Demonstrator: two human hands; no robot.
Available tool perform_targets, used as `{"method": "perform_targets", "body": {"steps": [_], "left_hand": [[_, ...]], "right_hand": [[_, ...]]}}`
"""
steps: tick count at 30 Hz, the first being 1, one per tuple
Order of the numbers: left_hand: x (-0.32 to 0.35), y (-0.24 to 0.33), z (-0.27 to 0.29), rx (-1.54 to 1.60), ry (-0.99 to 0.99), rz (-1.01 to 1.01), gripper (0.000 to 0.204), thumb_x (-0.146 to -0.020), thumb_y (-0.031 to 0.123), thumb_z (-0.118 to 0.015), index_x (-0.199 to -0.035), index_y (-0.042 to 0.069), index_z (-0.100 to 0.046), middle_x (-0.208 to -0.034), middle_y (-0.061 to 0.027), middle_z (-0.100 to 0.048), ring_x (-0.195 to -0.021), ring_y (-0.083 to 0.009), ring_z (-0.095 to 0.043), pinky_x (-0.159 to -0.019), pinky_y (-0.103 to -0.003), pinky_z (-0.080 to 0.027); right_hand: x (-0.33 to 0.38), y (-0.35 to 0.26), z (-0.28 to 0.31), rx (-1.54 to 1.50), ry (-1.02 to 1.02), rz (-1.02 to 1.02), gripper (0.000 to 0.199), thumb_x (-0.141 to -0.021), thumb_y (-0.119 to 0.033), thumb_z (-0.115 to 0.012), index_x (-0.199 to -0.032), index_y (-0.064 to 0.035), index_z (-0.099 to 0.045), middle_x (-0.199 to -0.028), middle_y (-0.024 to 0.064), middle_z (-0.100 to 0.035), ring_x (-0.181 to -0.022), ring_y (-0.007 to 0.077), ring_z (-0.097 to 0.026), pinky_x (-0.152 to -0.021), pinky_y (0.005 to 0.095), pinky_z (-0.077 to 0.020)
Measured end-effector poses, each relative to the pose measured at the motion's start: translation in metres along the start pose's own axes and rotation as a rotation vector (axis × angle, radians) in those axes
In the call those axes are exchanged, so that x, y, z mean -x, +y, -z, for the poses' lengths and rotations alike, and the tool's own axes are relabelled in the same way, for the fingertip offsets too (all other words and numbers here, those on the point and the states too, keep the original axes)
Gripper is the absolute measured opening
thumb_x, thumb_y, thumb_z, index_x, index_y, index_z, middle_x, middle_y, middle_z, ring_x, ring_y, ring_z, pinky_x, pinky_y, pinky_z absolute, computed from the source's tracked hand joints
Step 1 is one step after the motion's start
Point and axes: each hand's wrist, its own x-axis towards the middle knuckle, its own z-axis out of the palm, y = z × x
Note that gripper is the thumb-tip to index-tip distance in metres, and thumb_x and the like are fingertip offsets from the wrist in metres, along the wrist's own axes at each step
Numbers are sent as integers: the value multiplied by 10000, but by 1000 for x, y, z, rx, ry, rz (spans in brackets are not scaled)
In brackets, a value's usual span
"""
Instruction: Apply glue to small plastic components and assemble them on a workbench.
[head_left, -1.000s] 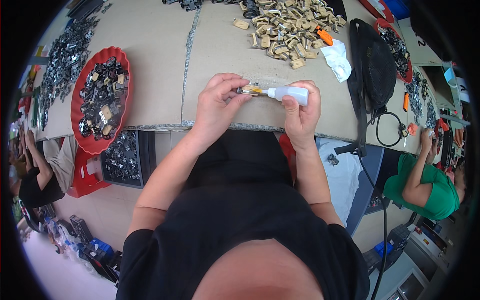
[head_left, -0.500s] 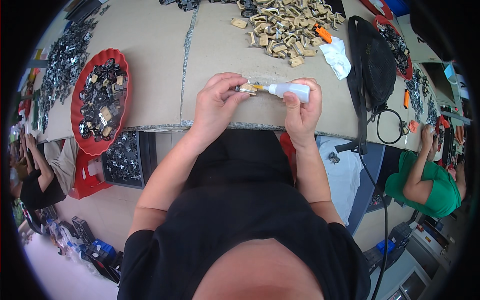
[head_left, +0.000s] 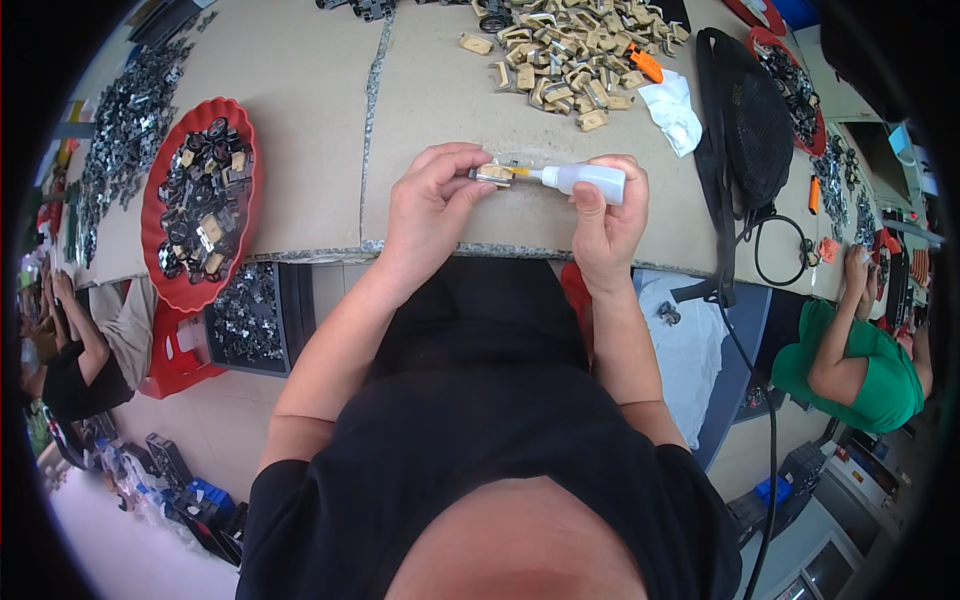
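Observation:
My left hand [head_left: 432,205] pinches a small tan block with metal edges [head_left: 495,174] between thumb and fingers, just above the near edge of the table. My right hand [head_left: 610,222] is wrapped round a white squeeze bottle [head_left: 588,181], which lies almost level and points left. Its thin yellowish nozzle [head_left: 524,172] reaches to the right side of the tan block. Whether the tip touches the block I cannot tell. Farther off lies a heap of similar tan blocks [head_left: 570,50] with metal brackets.
To the left, a red scalloped tray [head_left: 252,170] holds black and tan parts. A white cloth [head_left: 672,112], an orange tool [head_left: 647,66] and a black mesh bag [head_left: 752,135] lie right of the heap. A black cable [head_left: 750,380] hangs at right. People work at both sides.
My right hand and the bottle have shifted slightly to the right, drawing the nozzle back a little across the tan block. My left hand is nearly still.

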Motion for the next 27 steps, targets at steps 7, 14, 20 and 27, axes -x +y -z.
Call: {"method": "perform_targets", "body": {"steps": [7, 14, 20, 27], "left_hand": [[0, 0, -1, 23, -4, 12, 245, -791, -112, -562, -1028, -48, -570, -1124, -104, -463, -955, -156, -571, -825, -230, -509], [0, -4, -3, 27, 47, -38, 247, -756, -68, -623, -996, -14, -609, -1066, -90, -520, -831, -128, -614, -735, -218, -528], [0, -5, -3, 28, 48, -34, 250, -753, -66, -628, -997, -14, -611, -1071, -94, -521, -825, -132, -616, -731, -220, -530], [0, -2, -1, 12, -14, -1, 255, -790, -112, -562, -1037, -52, -573, -1127, -106, -458, -949, -165, -580, -826, -236, -511]], "right_hand": [[0, -2, -2, -2, -19, 0, 269, -860, -157, -597, -981, 15, -429, -882, 62, -435, -743, 101, -447, -669, 211, -392], [0, 0, -3, -2, -17, 9, 271, -854, -154, -603, -981, 16, -435, -885, 66, -444, -741, 107, -454, -661, 216, -392], [-1, 2, -2, 8, -29, -4, 265, -854, -155, -605, -973, 15, -440, -872, 64, -450, -732, 107, -458, -652, 214, -393], [-1, -1, -3, 17, -41, -14, 258, -854, -148, -603, -971, 15, -442, -870, 64, -452, -731, 107, -462, -649, 214, -397]]}}
